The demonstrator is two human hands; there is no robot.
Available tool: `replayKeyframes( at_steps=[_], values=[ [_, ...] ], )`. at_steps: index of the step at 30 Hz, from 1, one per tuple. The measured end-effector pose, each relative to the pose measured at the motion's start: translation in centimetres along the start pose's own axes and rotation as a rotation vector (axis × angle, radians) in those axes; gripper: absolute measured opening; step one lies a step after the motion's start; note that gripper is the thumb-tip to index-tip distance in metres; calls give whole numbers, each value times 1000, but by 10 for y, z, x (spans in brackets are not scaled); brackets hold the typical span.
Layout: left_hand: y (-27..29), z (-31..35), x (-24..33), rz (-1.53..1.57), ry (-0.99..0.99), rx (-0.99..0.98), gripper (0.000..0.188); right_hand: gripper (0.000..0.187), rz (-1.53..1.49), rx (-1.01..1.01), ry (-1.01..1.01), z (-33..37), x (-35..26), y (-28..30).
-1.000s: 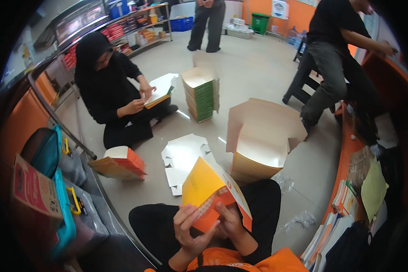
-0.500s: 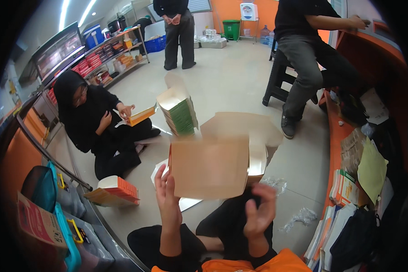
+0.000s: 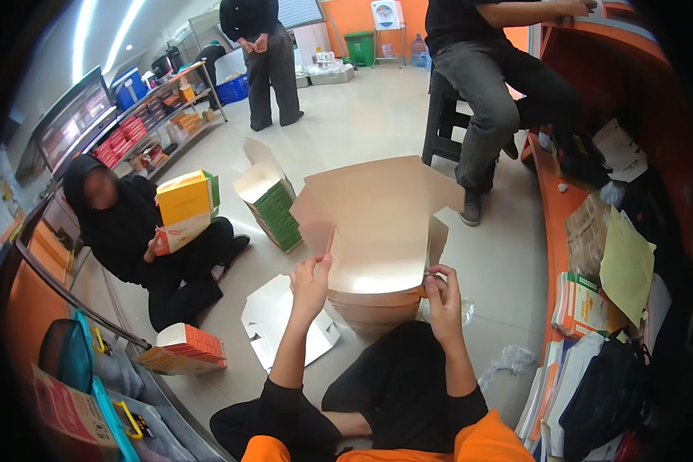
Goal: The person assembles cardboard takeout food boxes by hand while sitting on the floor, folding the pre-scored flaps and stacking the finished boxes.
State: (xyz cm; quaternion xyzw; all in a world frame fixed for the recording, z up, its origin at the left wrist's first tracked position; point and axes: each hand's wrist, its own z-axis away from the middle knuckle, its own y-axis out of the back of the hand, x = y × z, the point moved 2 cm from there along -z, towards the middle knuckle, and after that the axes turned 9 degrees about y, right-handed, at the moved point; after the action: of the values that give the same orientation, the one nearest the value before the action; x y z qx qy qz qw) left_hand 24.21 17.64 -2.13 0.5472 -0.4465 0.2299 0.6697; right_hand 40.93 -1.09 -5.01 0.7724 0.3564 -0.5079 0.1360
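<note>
Your two hands are spread apart at the near end of an open cardboard carton (image 3: 371, 239), which sits directly in front of you, above your crossed legs. Its plain brown inner side faces up, and its broad far flap stands raised and tilts away from you. Your left hand (image 3: 311, 289) has its thumb and fingers drawn narrow, pinching the carton's left edge by a thin reddish side flap. Your right hand (image 3: 443, 299) holds the right edge near the front corner, thumb and forefinger close together. Below lies a stack of nested cartons (image 3: 373, 309); the top carton seems to rest on it, though the overlap makes that hard to judge.

Beside your left forearm, a flat white carton blank (image 3: 281, 327) lies on the floor (image 3: 343, 123). Farther left, a nested orange carton stack (image 3: 200, 350) lies on the floor. Ahead and to the left stands a green carton stack (image 3: 276, 221), with one brown flap sticking up.

Next to it, a co-worker in black (image 3: 112, 239) sits on the floor, holding up a yellow, white and green carton (image 3: 186, 209). To your right, crumpled clear plastic (image 3: 510, 363) lies near your knee, and another person (image 3: 489, 85) sits on a black stool (image 3: 441, 127).
</note>
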Motion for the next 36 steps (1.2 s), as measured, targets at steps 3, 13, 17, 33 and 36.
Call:
replayKeyframes(
  at_steps=[3, 13, 17, 33, 36],
  values=[
    [1, -2, -1, -249, -7, 28, 55, 24, 156, -118, 17, -4, -6, 5],
    [8, -46, 2, -278, 161, -165, 41, 41, 433, -405, 264, -25, -9, 30],
    [-1, -58, 9, -317, 286, -197, 42, 33, 541, -457, 368, -31, -11, 35],
    [-4, -77, -3, -638, 86, -199, 40, 28, 573, -471, 370, -25, -6, 30],
    [-1, -73, -2, -632, 101, -166, 39, 24, 631, -506, 398, -23, -12, 29]
  ],
)
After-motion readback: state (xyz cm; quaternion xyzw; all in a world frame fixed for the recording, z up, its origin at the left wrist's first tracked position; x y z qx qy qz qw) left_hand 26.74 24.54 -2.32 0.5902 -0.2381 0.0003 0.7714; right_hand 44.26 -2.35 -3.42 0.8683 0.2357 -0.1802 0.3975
